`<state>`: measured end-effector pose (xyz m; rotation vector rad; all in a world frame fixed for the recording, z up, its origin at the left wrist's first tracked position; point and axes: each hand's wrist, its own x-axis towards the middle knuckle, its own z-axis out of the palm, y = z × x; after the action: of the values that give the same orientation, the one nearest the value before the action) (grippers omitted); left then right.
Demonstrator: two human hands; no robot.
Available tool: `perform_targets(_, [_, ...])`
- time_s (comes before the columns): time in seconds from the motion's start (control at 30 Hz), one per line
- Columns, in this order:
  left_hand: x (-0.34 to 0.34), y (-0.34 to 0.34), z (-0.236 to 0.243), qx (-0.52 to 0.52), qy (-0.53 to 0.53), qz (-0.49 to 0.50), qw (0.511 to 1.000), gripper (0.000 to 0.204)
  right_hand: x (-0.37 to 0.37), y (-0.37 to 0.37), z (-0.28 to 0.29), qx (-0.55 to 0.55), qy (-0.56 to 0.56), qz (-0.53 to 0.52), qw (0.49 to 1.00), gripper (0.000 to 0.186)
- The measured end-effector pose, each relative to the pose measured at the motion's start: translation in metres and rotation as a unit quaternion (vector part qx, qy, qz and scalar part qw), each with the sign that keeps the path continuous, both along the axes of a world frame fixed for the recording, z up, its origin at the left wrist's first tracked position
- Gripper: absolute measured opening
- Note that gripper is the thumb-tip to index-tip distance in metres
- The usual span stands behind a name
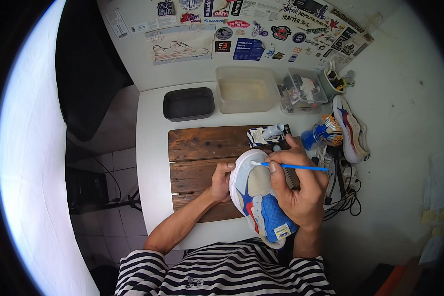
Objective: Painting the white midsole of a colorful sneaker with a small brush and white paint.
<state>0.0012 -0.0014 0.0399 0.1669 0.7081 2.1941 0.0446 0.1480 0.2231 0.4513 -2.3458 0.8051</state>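
Note:
My left hand [221, 181] is closed on the left side of a sneaker's toe. This sneaker [275, 214] has blue, grey, white and red panels and is tilted with its toe away from me. My right hand [301, 190] pinches a thin blue-handled paintbrush [306, 167] over the shoe. The brush's pale tip touches or hovers just above the light grey toe panel; I cannot tell which. Part of the shoe's right side is hidden behind my right hand. Beyond the toe, a small bottle [273, 131] lies on a patterned box [256, 136].
Under the shoe is a wooden slatted board [197, 143] on a white table. Behind stand a black tray [188, 104], a clear tub [246, 91] and a filled plastic box [303, 91]. To the right are swabs in a blue cup [309, 139], another sneaker [349, 128] and cables [350, 200].

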Motion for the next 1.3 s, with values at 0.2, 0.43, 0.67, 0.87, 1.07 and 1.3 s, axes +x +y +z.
perform_targets(0.2, [-0.004, -0.002, -0.024, 0.037, 0.018, -0.018, 0.999, 0.071, 0.001, 0.001, 0.003, 0.018, 0.017, -0.036, 0.999, 0.012])
perform_targets(0.43, [-0.003, -0.002, -0.004, -0.013, 0.028, -0.012, 0.999, 0.072, 0.002, 0.001, 0.003, 0.023, 0.006, -0.031, 0.999, 0.012])
perform_targets(0.67, [-0.003, -0.001, -0.013, -0.009, 0.003, -0.011, 1.0, 0.072, -0.002, -0.004, 0.0, 0.023, 0.005, 0.002, 1.0, 0.012])
perform_targets(0.87, [-0.003, 0.001, -0.019, 0.026, 0.004, -0.009, 1.0, 0.072, -0.001, -0.005, 0.004, -0.003, 0.008, 0.008, 1.0, 0.012])
perform_targets(1.07, [-0.003, -0.001, -0.015, -0.023, 0.03, 0.003, 0.999, 0.071, 0.001, 0.002, 0.004, 0.021, 0.004, -0.054, 0.998, 0.011])
perform_targets(1.3, [-0.002, -0.001, -0.014, -0.003, -0.004, 0.0, 1.0, 0.07, -0.001, -0.001, 0.002, 0.012, -0.002, -0.03, 0.999, 0.012])
